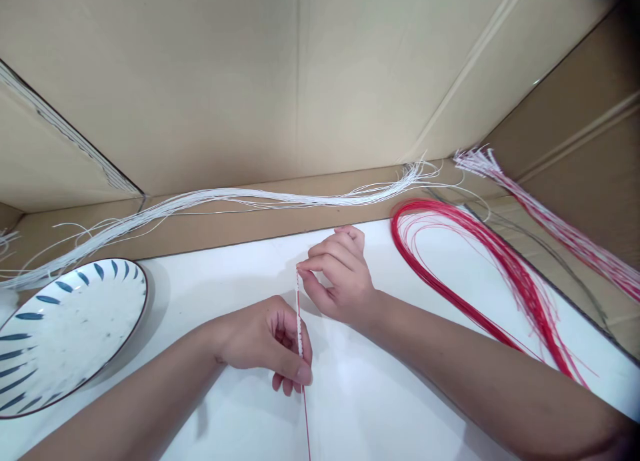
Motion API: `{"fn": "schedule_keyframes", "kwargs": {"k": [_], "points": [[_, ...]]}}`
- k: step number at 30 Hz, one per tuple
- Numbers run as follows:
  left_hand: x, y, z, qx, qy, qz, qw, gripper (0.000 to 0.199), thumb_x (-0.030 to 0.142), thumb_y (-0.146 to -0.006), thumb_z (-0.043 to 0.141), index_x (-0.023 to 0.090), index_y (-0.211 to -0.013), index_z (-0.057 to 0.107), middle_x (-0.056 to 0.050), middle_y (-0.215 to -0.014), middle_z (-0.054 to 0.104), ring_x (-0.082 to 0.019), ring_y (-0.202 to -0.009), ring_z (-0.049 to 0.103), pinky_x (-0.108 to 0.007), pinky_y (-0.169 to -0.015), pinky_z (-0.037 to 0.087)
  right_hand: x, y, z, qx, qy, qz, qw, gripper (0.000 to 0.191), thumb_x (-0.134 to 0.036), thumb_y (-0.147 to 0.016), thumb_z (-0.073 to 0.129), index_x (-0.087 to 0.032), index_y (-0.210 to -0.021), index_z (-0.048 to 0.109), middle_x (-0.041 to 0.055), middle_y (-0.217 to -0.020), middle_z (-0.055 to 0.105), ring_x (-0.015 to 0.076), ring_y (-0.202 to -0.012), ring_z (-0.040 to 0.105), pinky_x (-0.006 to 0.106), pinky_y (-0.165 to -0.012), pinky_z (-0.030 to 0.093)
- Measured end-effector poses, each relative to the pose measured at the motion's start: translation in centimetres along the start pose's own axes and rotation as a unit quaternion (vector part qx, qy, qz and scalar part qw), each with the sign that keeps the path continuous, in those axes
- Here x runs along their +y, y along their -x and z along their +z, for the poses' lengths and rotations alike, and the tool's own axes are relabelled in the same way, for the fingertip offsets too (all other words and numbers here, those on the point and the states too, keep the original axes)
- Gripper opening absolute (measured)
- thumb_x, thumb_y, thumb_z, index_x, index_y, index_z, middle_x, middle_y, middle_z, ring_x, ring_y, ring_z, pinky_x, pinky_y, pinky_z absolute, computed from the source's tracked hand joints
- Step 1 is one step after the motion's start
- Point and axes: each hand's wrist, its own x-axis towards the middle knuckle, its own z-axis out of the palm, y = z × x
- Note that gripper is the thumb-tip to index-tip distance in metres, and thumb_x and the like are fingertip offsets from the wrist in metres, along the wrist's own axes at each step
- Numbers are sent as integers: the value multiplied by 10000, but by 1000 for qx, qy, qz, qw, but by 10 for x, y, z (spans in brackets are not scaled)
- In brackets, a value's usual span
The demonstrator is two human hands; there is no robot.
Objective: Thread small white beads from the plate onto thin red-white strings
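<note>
Cord (299, 307), red and white, runs upright between two hands over a white desk (240, 414), its tip pinched in the right hand's (345, 274) closed thumb and finger, its lower length held between the left hand's (265, 337) thumb and half-curled fingers.

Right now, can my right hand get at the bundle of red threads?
Probably yes: nothing visible stands between your right hand and the red bundle, though its fingers are pinching the strand.
</note>
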Motion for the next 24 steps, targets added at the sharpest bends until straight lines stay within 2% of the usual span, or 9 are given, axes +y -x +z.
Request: {"fn": "schedule_keyframes", "kwargs": {"k": [6,13,17,20,24], "points": [[-1,-3,-8,89,9,87,992,280,352,-732,898,134,-660,737,10,-517,647,-60,-437,565,-142,-424,447,1,1,-1,-6,-14,5,1000,128,-84,-852,640,-204,-845,595,-2,-760,663,160,-745,556,441,-900,380],[-5,-7,-7,87,46,124,987,317,385,-714,923,118,-704,752,-16,-533,650,-82,-446,570,-171,-418,427,1,2,1,-2,-11,6,1000,127,-86,-852,634,-206,-844,592,-10,-759,660,156,-742,557,438,-904,384],[-6,-9,-10,90,102,161,978,433,542,-764,854,119,-833,793,-54,-623,693,-98,-506,616,-173,-451,438,1,2,0,-2,-10,9,1000,134,-82,-846,626,-210,-834,587,-13,-760,665,157,-741,570,434,-897,381],[-6,-10,-13,107,136,189,967,335,453,-786,856,135,-868,794,-61,-689,725,-115,-546,658,-176,-463,460,1,1,0,0,-12,11,1000,135,-84,-847,625,-210,-825,583,-14,-750,664,154,-731,566,431,-887,382],[-7,-10,-13,121,149,207,959,185,286,-778,881,138,-822,779,-47,-666,729,-115,-544,669,-169,-464,480,0,1,0,1,-12,10,1000,144,-73,-838,633,-206,-822,579,-11,-748,665,151,-723,566,431,-880,384]]}}
